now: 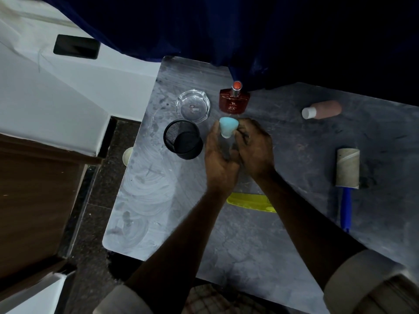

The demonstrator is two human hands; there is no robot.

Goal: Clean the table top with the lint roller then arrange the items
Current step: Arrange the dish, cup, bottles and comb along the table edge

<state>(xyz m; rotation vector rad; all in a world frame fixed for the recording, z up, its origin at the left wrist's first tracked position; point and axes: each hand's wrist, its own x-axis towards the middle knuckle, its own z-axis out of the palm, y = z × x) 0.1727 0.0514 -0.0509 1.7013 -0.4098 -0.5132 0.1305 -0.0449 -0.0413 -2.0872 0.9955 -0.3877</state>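
Observation:
Both my hands meet over the middle of the grey table [249,234]. My left hand [220,159] and my right hand [255,150] together grip a small light-blue bottle [228,127], cap end pointing away from me. The lint roller [347,168] with its blue handle lies on the table to the right, apart from both hands. A red perfume bottle [234,102] stands just beyond the hands. A glass ashtray [193,106] and a black mesh cup [183,139] sit to the left. A pink bottle [322,109] with a white cap lies on its side at the far right.
A yellow ruler [249,201] lies flat under my forearms. A dark blue curtain [249,37] hangs over the table's far edge. A white bed [45,82] with a black phone [76,46] lies left, past the table's left edge.

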